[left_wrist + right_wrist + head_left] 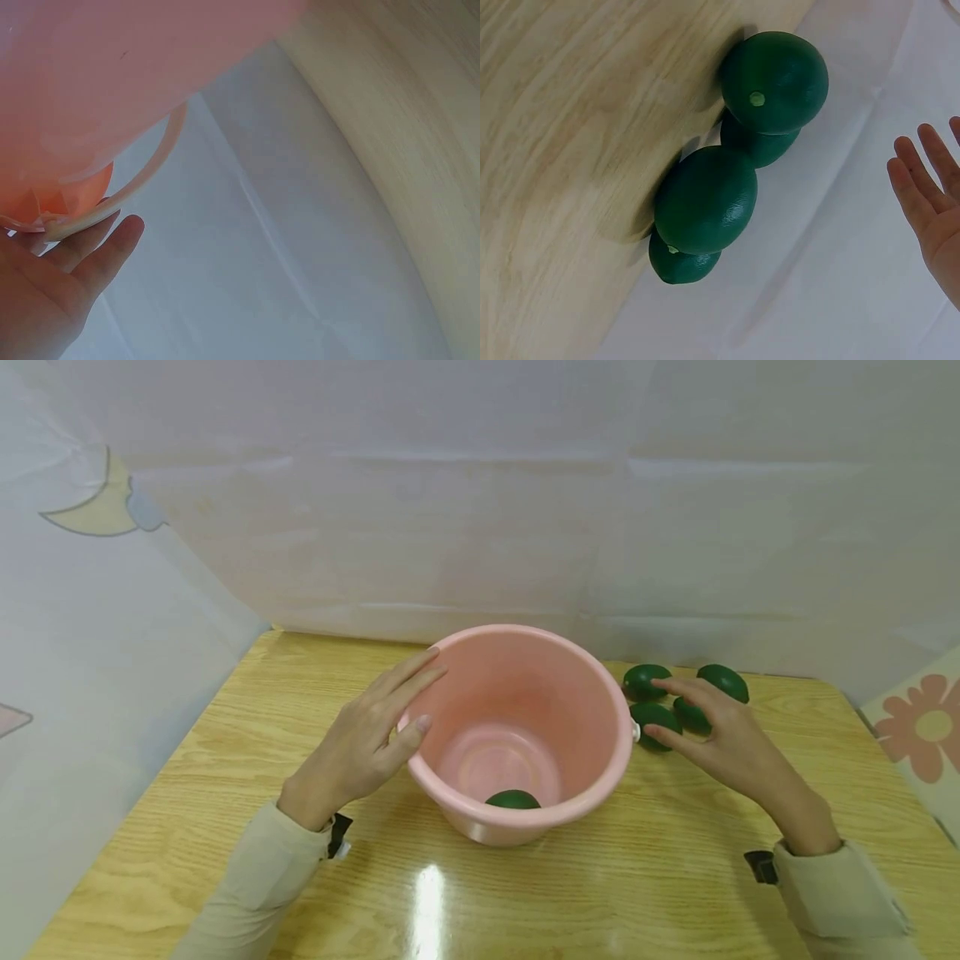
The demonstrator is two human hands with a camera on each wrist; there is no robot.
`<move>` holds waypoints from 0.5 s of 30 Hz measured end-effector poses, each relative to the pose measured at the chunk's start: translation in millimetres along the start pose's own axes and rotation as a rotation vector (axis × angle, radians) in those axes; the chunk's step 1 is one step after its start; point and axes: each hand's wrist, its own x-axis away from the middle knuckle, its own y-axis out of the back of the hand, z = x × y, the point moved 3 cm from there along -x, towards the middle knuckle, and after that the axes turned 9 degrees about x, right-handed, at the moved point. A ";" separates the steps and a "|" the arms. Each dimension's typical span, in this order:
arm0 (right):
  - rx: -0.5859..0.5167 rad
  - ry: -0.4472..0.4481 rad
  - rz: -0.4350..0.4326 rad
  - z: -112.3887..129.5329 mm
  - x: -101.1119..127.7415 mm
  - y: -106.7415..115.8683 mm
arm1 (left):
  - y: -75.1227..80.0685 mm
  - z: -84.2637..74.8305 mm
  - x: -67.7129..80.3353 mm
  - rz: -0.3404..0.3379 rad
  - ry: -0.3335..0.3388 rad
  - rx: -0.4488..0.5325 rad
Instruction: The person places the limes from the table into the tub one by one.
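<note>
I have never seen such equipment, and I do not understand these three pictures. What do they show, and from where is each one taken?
There is no robot here, only a person working bare-handed. The wide picture comes from a camera worn on the head, looking forward and down. The other two come from cameras worn on the wrists, one on each.

On the table stands a pink bucket with one green fruit inside. Four more fruits lie close together to the right of it.

The left hand is at the bucket's rim. The right hand is by the four fruits, fingers apart, and holds none of them.
</note>
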 end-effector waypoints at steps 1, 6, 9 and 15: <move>-0.003 -0.002 0.006 -0.7 0.1 -1.0 | -0.1 -0.1 0.1 -0.001 -0.002 0.000; -0.013 -0.018 0.032 -4.7 0.4 -5.0 | -0.8 -0.4 -0.4 -0.006 -0.012 -0.003; -0.009 -0.020 0.038 -7.6 0.4 -7.2 | -0.8 -0.2 -0.7 -0.008 -0.016 -0.007; 0.002 -0.019 0.047 -14.8 0.1 -11.6 | -0.6 0.5 -0.2 -0.010 -0.013 -0.006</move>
